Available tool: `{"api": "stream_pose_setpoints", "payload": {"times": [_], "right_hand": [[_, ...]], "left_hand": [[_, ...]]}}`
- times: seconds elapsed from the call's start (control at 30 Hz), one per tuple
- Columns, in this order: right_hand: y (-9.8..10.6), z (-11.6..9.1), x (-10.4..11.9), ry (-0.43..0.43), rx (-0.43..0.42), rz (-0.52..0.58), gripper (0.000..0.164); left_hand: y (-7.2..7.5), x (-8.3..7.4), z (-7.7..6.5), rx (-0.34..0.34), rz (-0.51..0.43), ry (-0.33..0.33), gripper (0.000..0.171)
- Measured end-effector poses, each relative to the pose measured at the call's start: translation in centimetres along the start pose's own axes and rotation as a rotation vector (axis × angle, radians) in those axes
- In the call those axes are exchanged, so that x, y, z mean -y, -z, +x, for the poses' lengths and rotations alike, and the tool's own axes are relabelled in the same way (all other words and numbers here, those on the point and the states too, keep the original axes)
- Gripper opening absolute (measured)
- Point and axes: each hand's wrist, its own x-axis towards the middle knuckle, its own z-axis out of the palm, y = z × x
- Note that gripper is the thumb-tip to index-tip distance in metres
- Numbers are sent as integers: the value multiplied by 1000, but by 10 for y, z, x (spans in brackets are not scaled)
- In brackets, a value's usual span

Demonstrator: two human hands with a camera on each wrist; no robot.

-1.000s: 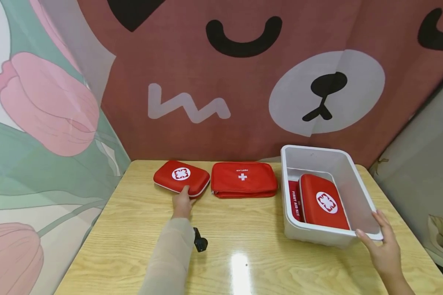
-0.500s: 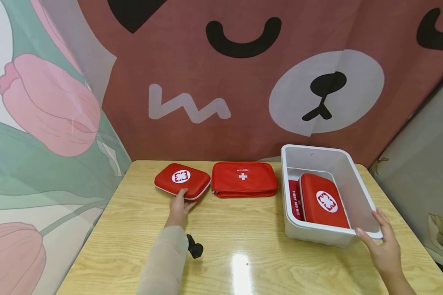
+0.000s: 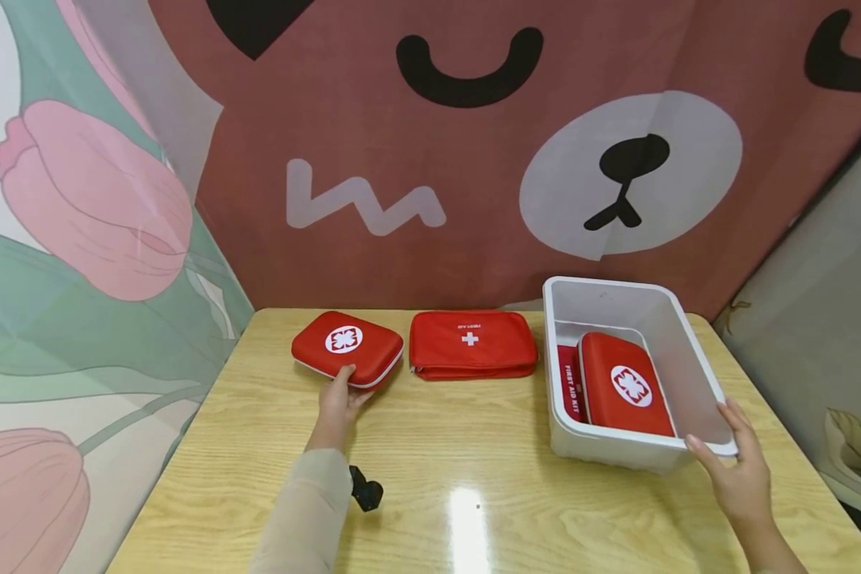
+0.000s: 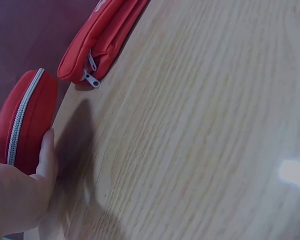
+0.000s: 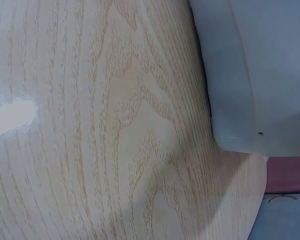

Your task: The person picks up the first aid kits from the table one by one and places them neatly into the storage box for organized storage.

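Observation:
My left hand (image 3: 336,401) grips the near edge of a red zippered first aid case (image 3: 362,359) with a white round emblem, thumb on top and fingers below. In the left wrist view, the case's silver zipper (image 4: 24,114) faces the camera and a shadow falls on the table beside it. My right hand (image 3: 741,470) holds the near right corner of a white plastic bin (image 3: 617,448), thumb on the front rim and fingers over the right side. Inside the bin lie a similar red case (image 3: 610,375) and a darker red item (image 3: 572,387) lettered "FIRST AID KIT", partly hidden.
A soft red first aid pouch (image 3: 473,359) with a white cross lies between the held case and the bin, at the back of the wooden table (image 3: 416,446). A printed bear curtain (image 3: 373,271) hangs behind. A black device (image 3: 366,489) sits at my left wrist.
My left hand and forearm have shifted a little left and nearer, and the held case has moved slightly with them. My right hand and the bin stay in place.

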Motion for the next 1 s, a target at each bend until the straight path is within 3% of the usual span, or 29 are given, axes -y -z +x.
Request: {"api": "stream_pose_setpoints", "payload": {"times": [0.47, 1.0], "right_hand": [[-2, -1, 2, -8, -2, -8, 60], [-2, 1, 4, -8, -21, 10, 60]], "left_hand": [[-1, 14, -9, 135, 63, 6, 45], [-11, 20, -16, 190, 97, 4, 39]]}}
